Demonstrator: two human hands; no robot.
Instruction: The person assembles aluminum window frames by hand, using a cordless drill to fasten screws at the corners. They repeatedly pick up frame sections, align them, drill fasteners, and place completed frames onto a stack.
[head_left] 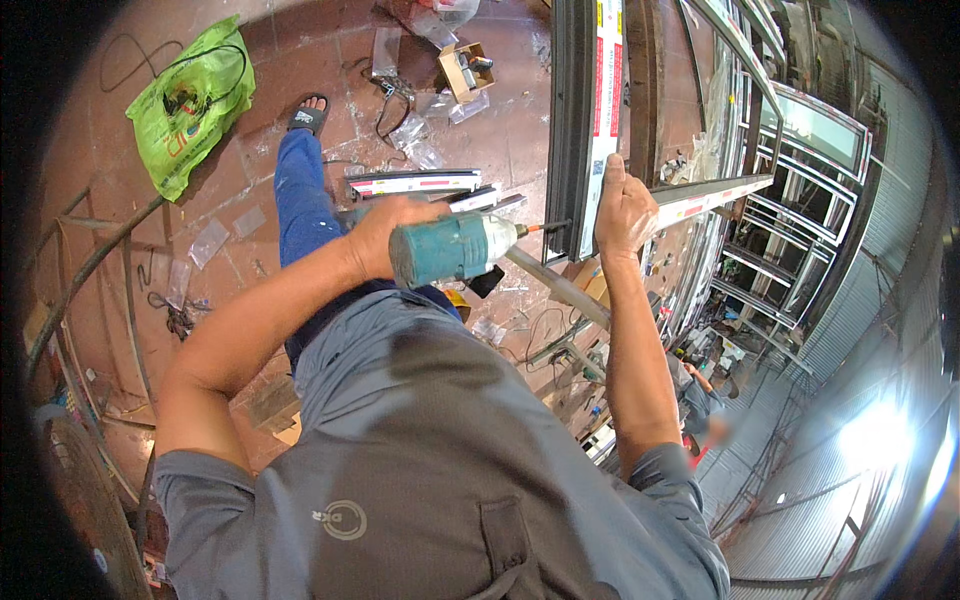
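Two jobs at once: gripping the blue-green drill (440, 252) in the left hand (393, 228) and holding the long bar (582, 120), just right of the drill, with the right hand (626, 212), thumb on its white face. Likely partway along, with the drill bit (534, 229) right at the bar's dark side; too hard to tell how deep in, or whether joined to the side bar (715, 197) yet.

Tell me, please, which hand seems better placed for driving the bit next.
Probably the left hand: it holds the teal power drill, its bit pointed at the dark metal profile, while the right hand is on the profile's opposite side.
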